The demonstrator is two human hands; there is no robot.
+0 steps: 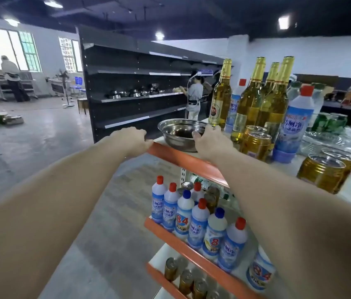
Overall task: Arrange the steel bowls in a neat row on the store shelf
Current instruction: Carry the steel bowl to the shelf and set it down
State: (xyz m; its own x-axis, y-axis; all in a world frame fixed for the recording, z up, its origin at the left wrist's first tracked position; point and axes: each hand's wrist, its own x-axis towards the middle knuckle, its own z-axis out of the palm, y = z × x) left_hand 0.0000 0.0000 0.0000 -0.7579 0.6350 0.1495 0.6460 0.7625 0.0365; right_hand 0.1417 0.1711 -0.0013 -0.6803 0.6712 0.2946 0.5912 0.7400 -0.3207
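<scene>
On the top level of the orange-edged rack (177,156), at its near-left corner, one steel bowl (180,131) stands upright. Right hand (210,142) grips the bowl's near-right rim, thumb hooked inside, fingers curled round the outside. Left hand (132,139) rests on the rack's corner edge, fingers curled over it, holding nothing else. Both forearms are stretched forward. Just right of the bowl stand four gold-capped amber glass bottles (250,100); labels unreadable. Two white cleaner bottles (295,124) with red caps beside them carry Chinese characters. On the middle level, about eight such cleaner bottles (198,221) are visible, two marked "84". Further steel bowls (135,92) sit on the distant dark shelf (127,70); their count is unclear, possibly seven or more.
</scene>
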